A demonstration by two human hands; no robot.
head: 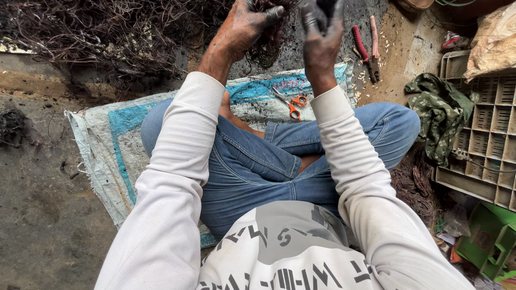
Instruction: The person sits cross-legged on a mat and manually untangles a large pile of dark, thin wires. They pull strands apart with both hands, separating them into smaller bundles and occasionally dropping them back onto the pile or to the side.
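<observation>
The soot-blackened left hand (244,24) and right hand (321,32) both clench a tangled clump of dark burnt wire (271,37), held above the lap; the big wire heap (107,32) on the ground seems largely unsorted.

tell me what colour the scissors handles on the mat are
Orange, on the scissors lying on the woven mat past the crossed legs; the head view shows them clearly.

One pair of orange scissors (294,104), one pair of red pliers (367,47), one green cloth (438,113).
</observation>
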